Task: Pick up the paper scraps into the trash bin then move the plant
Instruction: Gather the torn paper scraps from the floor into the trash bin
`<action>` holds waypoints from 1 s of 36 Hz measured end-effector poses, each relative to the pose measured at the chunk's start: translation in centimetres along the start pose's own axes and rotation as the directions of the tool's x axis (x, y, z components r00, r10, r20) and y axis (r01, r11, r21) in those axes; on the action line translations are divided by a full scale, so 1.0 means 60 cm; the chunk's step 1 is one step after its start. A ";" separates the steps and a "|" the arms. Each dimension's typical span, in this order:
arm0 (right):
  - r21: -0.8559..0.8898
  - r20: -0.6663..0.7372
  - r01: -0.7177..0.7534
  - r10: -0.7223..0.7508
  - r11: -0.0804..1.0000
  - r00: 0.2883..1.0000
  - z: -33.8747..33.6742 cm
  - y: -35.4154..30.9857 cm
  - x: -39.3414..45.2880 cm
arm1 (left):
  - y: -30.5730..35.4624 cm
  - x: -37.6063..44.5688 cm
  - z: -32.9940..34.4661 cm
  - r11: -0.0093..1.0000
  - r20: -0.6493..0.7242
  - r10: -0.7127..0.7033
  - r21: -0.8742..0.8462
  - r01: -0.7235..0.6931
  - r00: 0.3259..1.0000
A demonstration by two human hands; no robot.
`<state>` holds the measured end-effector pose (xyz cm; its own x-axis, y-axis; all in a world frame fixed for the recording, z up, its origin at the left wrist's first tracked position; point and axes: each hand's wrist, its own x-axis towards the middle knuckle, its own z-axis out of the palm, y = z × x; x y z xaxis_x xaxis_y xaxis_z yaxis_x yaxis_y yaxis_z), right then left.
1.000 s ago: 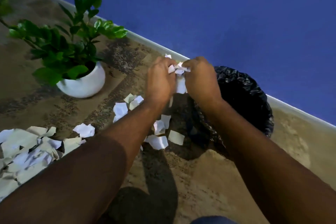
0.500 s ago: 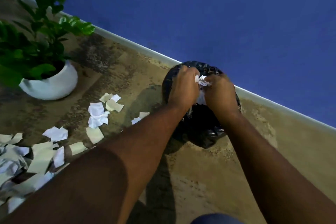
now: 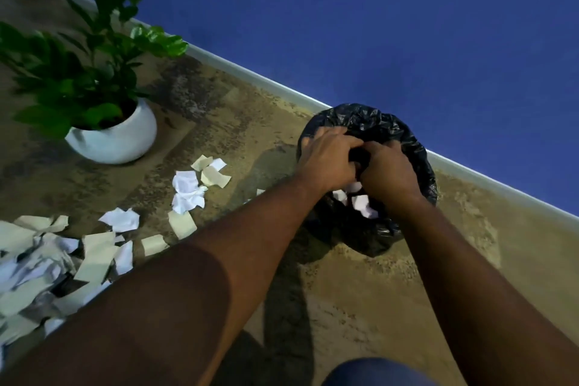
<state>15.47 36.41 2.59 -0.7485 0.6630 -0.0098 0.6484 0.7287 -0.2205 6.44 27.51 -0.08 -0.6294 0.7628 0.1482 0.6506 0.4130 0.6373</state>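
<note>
Both my hands hover over the mouth of the trash bin (image 3: 407, 141), which is lined with a black bag and stands against the baseboard. My left hand (image 3: 329, 157) has its fingers spread apart and nothing shows in it. My right hand (image 3: 388, 172) curls downward beside it, its palm hidden. White paper scraps (image 3: 360, 202) show just below my wrists inside the bin. Several more paper scraps (image 3: 188, 191) lie on the floor to the left, with a bigger heap (image 3: 37, 263) at the far left. The green plant in a white round pot (image 3: 119, 138) stands at the upper left.
A blue wall (image 3: 407, 25) with a pale baseboard (image 3: 250, 78) runs diagonally behind the bin and plant. The floor (image 3: 360, 307) is mottled brown. My knee in blue cloth (image 3: 376, 373) shows at the bottom edge.
My hands carried a clump of scraps from the floor rightward to over the bin. The clump no longer shows between my fingers, and white scraps now sit below my hands in the bin.
</note>
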 end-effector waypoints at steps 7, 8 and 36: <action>0.076 -0.291 0.222 -0.192 0.972 0.937 -0.004 -0.083 -0.004 | -0.056 -0.016 -0.040 0.998 -0.137 -0.047 -0.051 0.040 0.989; 0.093 -0.307 0.256 -0.217 0.962 0.927 -0.002 -0.100 -0.005 | -0.068 -0.019 -0.045 0.998 -0.140 -0.047 -0.049 0.040 0.989; 0.345 0.661 -0.100 -0.166 0.933 0.731 0.343 -0.139 -0.035 | -0.350 -0.207 0.048 0.818 0.262 -0.557 0.338 0.466 0.788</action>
<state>8.76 25.41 -15.61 -0.7472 0.2503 -0.6157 0.6318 0.5551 -0.5410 1.83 10.82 -17.50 -0.7472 0.5013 -0.4364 0.3824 0.8613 0.3347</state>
